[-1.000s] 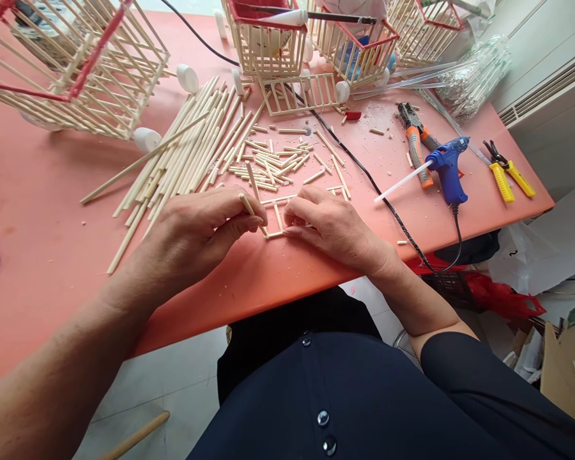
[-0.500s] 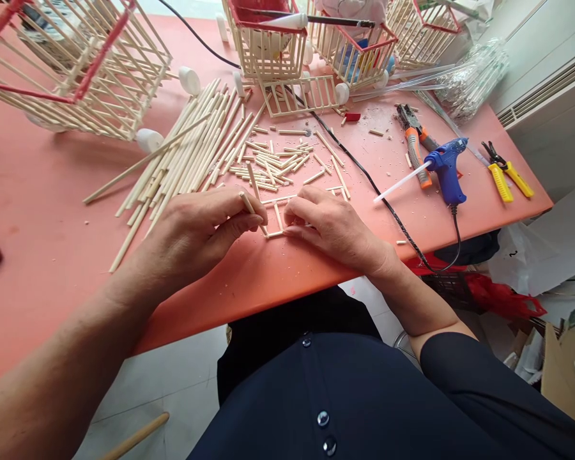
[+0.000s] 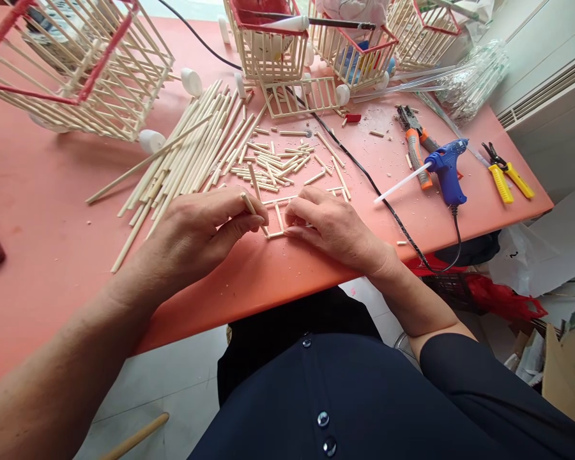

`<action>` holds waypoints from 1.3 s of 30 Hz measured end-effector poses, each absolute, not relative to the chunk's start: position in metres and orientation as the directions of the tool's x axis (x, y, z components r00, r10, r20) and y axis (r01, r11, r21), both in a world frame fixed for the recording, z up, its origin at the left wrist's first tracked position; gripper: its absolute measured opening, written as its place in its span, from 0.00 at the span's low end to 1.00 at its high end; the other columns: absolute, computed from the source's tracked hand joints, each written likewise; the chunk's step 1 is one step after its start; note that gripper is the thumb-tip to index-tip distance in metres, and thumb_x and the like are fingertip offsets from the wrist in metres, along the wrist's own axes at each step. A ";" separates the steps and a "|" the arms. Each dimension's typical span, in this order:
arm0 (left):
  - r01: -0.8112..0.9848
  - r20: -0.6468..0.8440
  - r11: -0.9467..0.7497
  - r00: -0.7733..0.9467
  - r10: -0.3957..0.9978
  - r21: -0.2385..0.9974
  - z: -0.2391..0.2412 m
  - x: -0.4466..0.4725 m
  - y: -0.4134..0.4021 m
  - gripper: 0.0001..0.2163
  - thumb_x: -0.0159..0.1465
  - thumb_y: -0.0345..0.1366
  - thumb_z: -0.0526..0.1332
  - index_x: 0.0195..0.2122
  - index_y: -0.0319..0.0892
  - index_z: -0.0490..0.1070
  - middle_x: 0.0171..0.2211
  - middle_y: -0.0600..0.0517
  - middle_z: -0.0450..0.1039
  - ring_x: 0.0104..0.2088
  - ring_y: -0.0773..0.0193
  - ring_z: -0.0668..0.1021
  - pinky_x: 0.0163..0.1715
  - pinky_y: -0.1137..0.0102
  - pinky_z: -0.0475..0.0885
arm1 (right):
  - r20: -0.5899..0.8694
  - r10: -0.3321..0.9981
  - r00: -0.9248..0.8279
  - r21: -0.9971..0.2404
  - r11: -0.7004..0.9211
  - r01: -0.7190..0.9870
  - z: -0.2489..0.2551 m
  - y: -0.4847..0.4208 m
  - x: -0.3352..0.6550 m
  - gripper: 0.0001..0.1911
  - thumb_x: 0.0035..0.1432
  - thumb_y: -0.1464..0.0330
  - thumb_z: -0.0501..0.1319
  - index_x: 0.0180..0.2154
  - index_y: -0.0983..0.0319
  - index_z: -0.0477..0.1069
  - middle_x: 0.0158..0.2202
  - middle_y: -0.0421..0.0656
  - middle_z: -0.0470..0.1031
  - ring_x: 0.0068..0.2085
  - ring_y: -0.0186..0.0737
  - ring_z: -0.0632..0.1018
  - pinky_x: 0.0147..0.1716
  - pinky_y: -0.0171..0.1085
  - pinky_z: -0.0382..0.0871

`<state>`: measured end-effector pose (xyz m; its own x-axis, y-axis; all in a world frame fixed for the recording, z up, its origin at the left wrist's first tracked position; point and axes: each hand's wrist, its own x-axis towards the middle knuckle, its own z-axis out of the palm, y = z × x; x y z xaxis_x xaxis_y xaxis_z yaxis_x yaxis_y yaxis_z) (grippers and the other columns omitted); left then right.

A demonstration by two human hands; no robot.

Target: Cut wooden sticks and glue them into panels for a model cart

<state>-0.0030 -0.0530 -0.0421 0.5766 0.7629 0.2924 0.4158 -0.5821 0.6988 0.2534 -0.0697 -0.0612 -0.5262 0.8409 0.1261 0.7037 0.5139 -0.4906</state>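
My left hand (image 3: 196, 233) rests on the orange table (image 3: 52, 217) with its fingers pinched round a short wooden stick (image 3: 247, 203). My right hand (image 3: 333, 227) lies beside it, fingers curled and pressing on a small frame of glued sticks (image 3: 278, 220) that lies flat between both hands. Just beyond the frame is a scatter of short cut sticks (image 3: 273, 163). A pile of long sticks (image 3: 191, 153) lies to the left of them.
Stick-built baskets stand at the back: a large one (image 3: 76, 70) at left, smaller ones (image 3: 268, 45) in the middle. A blue glue gun (image 3: 445, 167) with its black cord (image 3: 364, 172), orange pliers (image 3: 414, 144) and yellow cutters (image 3: 505, 176) lie at right.
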 end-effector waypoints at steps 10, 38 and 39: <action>0.423 0.292 -0.579 0.570 0.768 0.697 -0.042 -0.002 -0.052 0.11 0.78 0.33 0.62 0.36 0.46 0.77 0.36 0.54 0.86 0.37 0.64 0.83 0.44 0.69 0.76 | 0.134 0.838 -0.528 -0.495 0.518 0.698 -0.062 -0.070 0.254 0.05 0.80 0.72 0.64 0.46 0.61 0.78 0.47 0.44 0.75 0.44 0.41 0.73 0.50 0.39 0.66; 0.423 0.281 -0.569 0.569 0.772 0.705 -0.044 -0.004 -0.051 0.11 0.78 0.34 0.62 0.36 0.47 0.77 0.37 0.52 0.86 0.38 0.62 0.84 0.44 0.66 0.76 | 0.166 0.828 -0.535 -0.510 0.537 0.672 -0.063 -0.070 0.257 0.05 0.80 0.71 0.64 0.45 0.60 0.78 0.47 0.44 0.76 0.44 0.41 0.73 0.50 0.40 0.67; 0.422 0.284 -0.570 0.569 0.772 0.705 -0.044 -0.004 -0.051 0.11 0.78 0.34 0.61 0.36 0.47 0.77 0.37 0.52 0.86 0.38 0.62 0.84 0.44 0.67 0.76 | 0.166 0.828 -0.536 -0.516 0.536 0.668 -0.063 -0.070 0.257 0.05 0.80 0.70 0.64 0.45 0.60 0.78 0.47 0.45 0.76 0.44 0.41 0.73 0.50 0.40 0.68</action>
<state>-0.0039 -0.0511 -0.0436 0.5690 0.7718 0.2839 0.4218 -0.5703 0.7049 0.2574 -0.0702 -0.0633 -0.5356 0.8280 0.1662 0.6683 0.5358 -0.5160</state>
